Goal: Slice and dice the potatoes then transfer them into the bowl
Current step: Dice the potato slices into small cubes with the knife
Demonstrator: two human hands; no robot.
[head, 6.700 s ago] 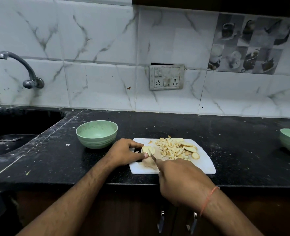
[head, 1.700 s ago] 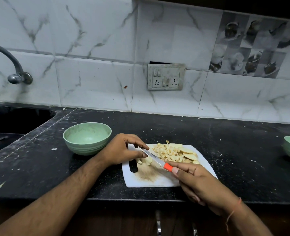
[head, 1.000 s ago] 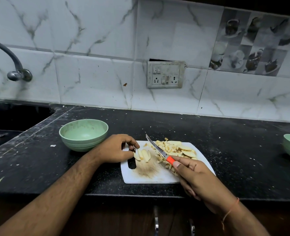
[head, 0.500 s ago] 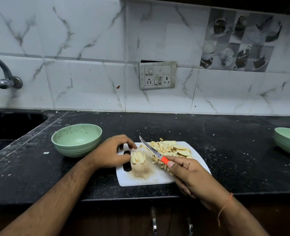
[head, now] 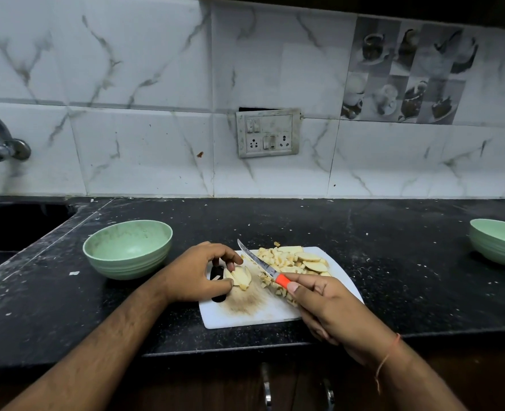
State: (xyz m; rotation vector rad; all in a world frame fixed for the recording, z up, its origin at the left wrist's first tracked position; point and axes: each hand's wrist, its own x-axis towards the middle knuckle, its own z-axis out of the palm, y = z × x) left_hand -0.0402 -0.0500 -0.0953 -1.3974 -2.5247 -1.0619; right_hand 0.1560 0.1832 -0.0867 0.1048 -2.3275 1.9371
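left hand (head: pixel 199 272) now pinches fanned potato slices (head: pixel 240 277) at the cutting board's (head: pixel 245 317) nine o'clock; right hand (head: pixel 331 310) grips the lifted knife (head: pixel 260 264), dicing next. bowl (head: pixel 128 247) waits at ten o'clock.

Along the back of your black countertop (head: pixel 364 232) runs a marble-patterned tiled wall (head: pixel 144 114). A switch-and-socket plate (head: pixel 267 133) is set in that wall near its middle. To the plate's upper right you see a decorative tile of cups and teapots (head: pixel 405 69). At the wall's left edge a metal tap (head: pixel 0 140) arches outward above the dark sink (head: pixel 14 229). Below the countertop's front edge, two metal cabinet handles (head: pixel 266 387) show.
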